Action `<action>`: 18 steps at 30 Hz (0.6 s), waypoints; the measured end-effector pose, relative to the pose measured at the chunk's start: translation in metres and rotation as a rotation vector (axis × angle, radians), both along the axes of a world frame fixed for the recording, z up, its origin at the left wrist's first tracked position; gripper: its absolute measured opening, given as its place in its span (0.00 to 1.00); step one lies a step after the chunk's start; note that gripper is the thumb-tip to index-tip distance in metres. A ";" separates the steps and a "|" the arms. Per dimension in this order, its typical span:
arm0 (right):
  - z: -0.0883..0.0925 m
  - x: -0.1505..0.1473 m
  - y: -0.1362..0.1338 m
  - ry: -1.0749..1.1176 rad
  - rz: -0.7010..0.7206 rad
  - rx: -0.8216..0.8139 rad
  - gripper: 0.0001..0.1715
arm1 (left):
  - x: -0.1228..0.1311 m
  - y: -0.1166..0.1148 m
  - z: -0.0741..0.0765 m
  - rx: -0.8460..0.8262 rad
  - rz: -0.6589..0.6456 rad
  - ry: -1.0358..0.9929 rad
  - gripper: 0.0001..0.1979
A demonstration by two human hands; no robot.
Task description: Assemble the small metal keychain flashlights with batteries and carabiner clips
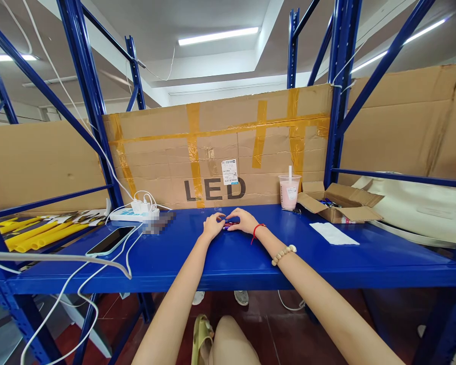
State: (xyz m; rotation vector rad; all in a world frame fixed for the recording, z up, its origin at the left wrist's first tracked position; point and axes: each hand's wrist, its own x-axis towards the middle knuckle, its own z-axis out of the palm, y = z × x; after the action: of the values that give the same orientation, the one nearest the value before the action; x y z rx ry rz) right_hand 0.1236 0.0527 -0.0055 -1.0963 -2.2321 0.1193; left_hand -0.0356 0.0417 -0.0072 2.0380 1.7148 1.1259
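Observation:
My left hand and my right hand come together over the middle of the blue shelf top. Between them lie small shiny red and dark blue pieces, too small to name and partly covered by the fingers. The right thumb and fingers curve around these pieces from the right. From the other side, the bent left fingers meet them at their left end. A red string and a beaded bracelet circle my right wrist and forearm.
Rightward stand a cup of pink drink, an open cardboard box and a white paper sheet. On the left are a phone, a power strip, loose white cables and yellow strips. A cardboard panel closes the back.

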 end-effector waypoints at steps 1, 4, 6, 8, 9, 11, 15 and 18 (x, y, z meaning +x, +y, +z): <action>0.002 0.001 -0.002 -0.036 -0.063 -0.006 0.20 | 0.000 0.000 -0.001 -0.014 -0.009 0.032 0.11; 0.006 0.005 -0.008 -0.114 -0.219 -0.057 0.18 | -0.002 -0.001 -0.003 -0.036 -0.019 0.110 0.10; 0.008 0.006 -0.011 -0.124 -0.301 -0.083 0.18 | -0.003 -0.001 -0.003 -0.037 -0.021 0.144 0.11; 0.008 0.007 -0.013 -0.122 -0.373 -0.101 0.20 | -0.004 -0.001 -0.003 -0.030 -0.025 0.162 0.12; 0.008 0.008 -0.013 -0.119 -0.400 -0.116 0.22 | -0.004 -0.001 -0.003 -0.026 -0.028 0.165 0.13; 0.007 0.009 -0.011 -0.110 -0.396 -0.145 0.24 | -0.005 0.001 -0.004 -0.019 -0.039 0.160 0.14; 0.003 0.011 -0.003 -0.101 -0.266 -0.157 0.21 | -0.006 0.004 -0.003 -0.012 -0.075 0.123 0.16; 0.000 0.011 0.002 -0.097 -0.172 -0.146 0.19 | -0.005 0.003 -0.002 -0.004 -0.107 0.099 0.15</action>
State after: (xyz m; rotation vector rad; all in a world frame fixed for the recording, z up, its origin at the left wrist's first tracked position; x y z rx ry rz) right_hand 0.1346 0.0545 -0.0057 -1.3950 -2.2308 0.1612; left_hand -0.0406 0.0449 -0.0088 2.1881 1.6289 1.0038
